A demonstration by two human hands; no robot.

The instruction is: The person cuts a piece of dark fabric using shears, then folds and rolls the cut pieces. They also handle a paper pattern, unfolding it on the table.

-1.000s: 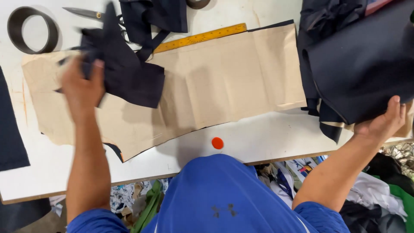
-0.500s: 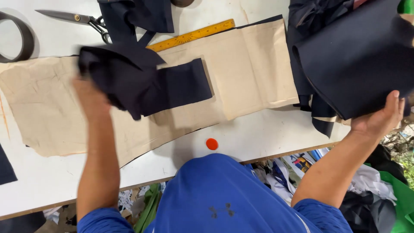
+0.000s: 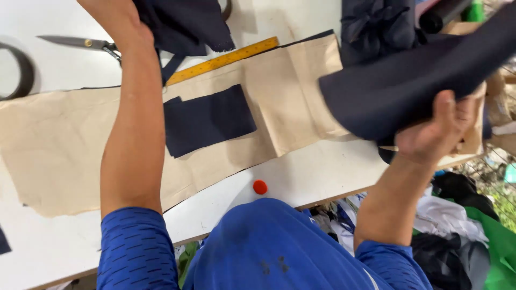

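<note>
My left hand [image 3: 126,24] reaches far across the white table [image 3: 306,172] and grips a bunched piece of dark navy fabric [image 3: 183,24] near the top edge of view. My right hand [image 3: 435,134] holds up a thick folded stack of dark navy cloth [image 3: 408,80] at the right, thumb on top of its lower edge. A tan paper pattern [image 3: 64,150] lies flat across the table. On it rests a small rectangular navy fabric piece [image 3: 207,119], apart from both hands.
A yellow ruler [image 3: 226,59] lies along the pattern's far edge. Scissors [image 3: 75,43] and a dark tape ring [image 3: 21,70] sit at the far left. A small red disc [image 3: 260,186] lies near the front edge. Piled clothes [image 3: 462,220] lie below at right.
My left hand has lifted the bunched navy fabric away toward the far side, leaving the small navy rectangle flat on the pattern. My right hand has raised the folded stack leftward over the pattern.
</note>
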